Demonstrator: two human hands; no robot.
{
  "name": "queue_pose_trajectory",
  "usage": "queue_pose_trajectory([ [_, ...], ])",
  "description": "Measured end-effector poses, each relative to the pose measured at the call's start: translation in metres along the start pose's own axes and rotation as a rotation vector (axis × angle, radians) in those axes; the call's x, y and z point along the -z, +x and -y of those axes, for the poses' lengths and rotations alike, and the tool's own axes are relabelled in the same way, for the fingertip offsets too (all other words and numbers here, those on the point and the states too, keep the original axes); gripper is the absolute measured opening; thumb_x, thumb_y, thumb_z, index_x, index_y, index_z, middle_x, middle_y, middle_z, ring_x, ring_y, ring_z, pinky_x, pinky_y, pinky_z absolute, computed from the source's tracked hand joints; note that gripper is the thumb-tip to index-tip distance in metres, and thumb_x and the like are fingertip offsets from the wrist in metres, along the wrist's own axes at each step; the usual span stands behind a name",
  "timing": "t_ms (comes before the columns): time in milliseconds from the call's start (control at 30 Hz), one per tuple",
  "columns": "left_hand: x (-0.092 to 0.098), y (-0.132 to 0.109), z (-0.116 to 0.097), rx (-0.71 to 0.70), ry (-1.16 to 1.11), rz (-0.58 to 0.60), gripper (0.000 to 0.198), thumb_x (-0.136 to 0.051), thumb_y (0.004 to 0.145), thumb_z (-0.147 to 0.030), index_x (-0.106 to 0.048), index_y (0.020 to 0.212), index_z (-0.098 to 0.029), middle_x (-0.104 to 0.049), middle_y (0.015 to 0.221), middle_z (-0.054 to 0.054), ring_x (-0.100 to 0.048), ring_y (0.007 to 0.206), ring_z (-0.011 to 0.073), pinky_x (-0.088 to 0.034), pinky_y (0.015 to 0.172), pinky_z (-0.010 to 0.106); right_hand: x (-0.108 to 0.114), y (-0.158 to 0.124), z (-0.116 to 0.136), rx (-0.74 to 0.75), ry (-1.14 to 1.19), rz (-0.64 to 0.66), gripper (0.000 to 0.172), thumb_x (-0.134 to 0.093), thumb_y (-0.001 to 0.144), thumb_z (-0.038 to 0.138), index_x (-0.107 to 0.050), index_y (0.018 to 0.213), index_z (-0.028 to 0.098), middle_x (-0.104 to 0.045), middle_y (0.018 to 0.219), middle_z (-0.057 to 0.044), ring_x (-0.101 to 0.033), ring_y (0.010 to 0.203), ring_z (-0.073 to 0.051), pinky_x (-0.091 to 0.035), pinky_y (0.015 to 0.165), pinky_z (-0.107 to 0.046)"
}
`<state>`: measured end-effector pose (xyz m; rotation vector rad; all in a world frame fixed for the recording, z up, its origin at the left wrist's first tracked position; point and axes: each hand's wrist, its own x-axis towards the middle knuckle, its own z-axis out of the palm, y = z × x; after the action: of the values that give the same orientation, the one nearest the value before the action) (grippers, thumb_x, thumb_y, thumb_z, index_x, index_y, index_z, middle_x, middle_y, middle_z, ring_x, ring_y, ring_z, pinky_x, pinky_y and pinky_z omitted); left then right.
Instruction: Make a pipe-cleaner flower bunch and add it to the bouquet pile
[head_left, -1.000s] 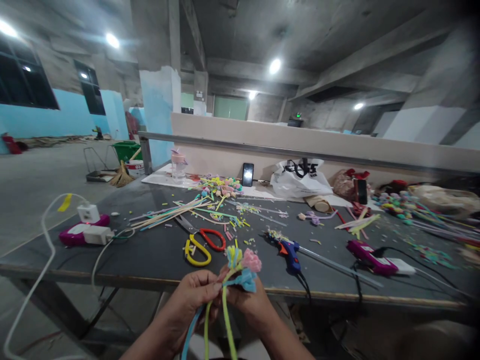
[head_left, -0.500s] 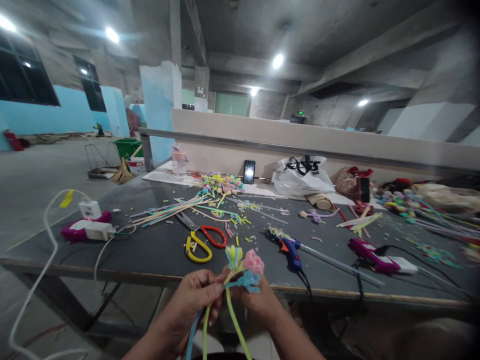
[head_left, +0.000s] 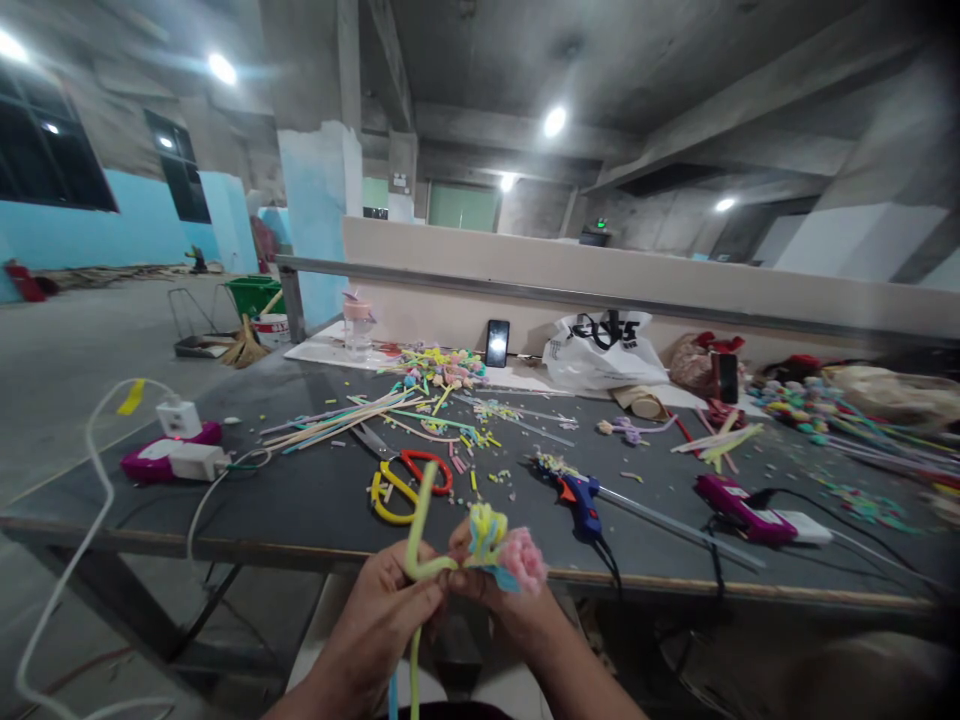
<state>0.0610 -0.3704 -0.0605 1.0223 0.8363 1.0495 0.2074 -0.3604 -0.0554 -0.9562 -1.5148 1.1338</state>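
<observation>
My left hand (head_left: 382,610) is closed, pinching a yellow-green pipe cleaner (head_left: 421,520) that bends upward above its fingers. Below that hand hang another yellow-green strand and a blue one. Close beside it, my right hand (head_left: 514,610) is closed around the stems of a small pipe-cleaner flower bunch. A pink fuzzy flower (head_left: 523,560) and a yellow-and-blue flower (head_left: 487,530) make up the bunch, with a blue piece (head_left: 504,578) under them. My fingers hide where the stems join.
Scissors (head_left: 397,500) with red and yellow handles lie ahead. To the right rests a blue glue gun (head_left: 583,505) with a clear glue stick. Loose pipe cleaners (head_left: 352,420), cut bits and a flower pile (head_left: 442,365) cover the table (head_left: 300,520) beyond. Purple power strips (head_left: 172,455) with cables flank both sides.
One yellow-green strand that hung down now bends upward at my left fingers. The flower bunch has turned and shifted slightly right and down in my right hand.
</observation>
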Motion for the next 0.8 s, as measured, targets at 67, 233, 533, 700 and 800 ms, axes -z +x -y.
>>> queue_pose_trajectory([
  [67, 0.002, 0.0, -0.001, -0.064, 0.058, -0.005, 0.029, -0.064, 0.065, -0.038, -0.051, 0.055, -0.013, -0.045, 0.045, -0.004, -0.036, 0.043, 0.0053, -0.025, 0.043, 0.017, -0.003, -0.002, 0.002, -0.028, 0.038, -0.061, 0.022, -0.072, 0.057, 0.031, -0.06, 0.07, 0.018, -0.057, 0.065, 0.001, -0.053, 0.06, -0.013, -0.044, 0.058, -0.023],
  [233, 0.006, 0.003, -0.005, -0.1, 0.157, -0.041, 0.027, -0.065, 0.063, -0.038, -0.054, 0.056, -0.014, -0.043, 0.047, -0.005, -0.034, 0.045, 0.0059, -0.025, 0.044, 0.017, -0.018, -0.004, -0.008, -0.068, 0.274, -0.057, 0.024, -0.07, 0.061, 0.034, -0.058, 0.073, 0.016, -0.054, 0.065, 0.0, -0.051, 0.06, -0.013, -0.043, 0.056, -0.025],
  [533, 0.003, 0.0, -0.015, -0.131, 0.238, -0.022, 0.021, -0.06, 0.067, -0.035, -0.055, 0.062, -0.015, -0.044, 0.049, -0.004, -0.037, 0.047, 0.0069, -0.028, 0.045, 0.018, -0.023, 0.0, -0.014, -0.026, 0.289, -0.286, 0.025, -0.071, 0.059, 0.031, -0.055, 0.069, 0.015, -0.051, 0.062, 0.002, -0.045, 0.055, -0.01, -0.038, 0.052, -0.022],
  [700, 0.004, 0.002, -0.018, -0.218, 0.415, -0.044, 0.019, -0.06, 0.069, -0.033, -0.062, 0.075, -0.016, -0.057, 0.064, 0.001, -0.049, 0.059, 0.0124, -0.037, 0.054, 0.02, -0.023, 0.002, -0.006, -0.061, 0.304, -0.271, 0.026, -0.073, 0.055, 0.034, -0.056, 0.064, 0.017, -0.052, 0.06, 0.001, -0.046, 0.056, -0.012, -0.039, 0.052, -0.023],
  [800, 0.005, 0.006, -0.014, -0.231, 0.489, -0.078, 0.019, -0.055, 0.073, -0.034, -0.062, 0.076, -0.016, -0.056, 0.061, 0.001, -0.048, 0.056, 0.0125, -0.037, 0.052, 0.021, -0.025, 0.002, -0.001, -0.012, 0.267, -0.247, 0.023, -0.073, 0.056, 0.03, -0.054, 0.058, 0.018, -0.052, 0.058, 0.001, -0.045, 0.055, -0.012, -0.04, 0.052, -0.023],
])
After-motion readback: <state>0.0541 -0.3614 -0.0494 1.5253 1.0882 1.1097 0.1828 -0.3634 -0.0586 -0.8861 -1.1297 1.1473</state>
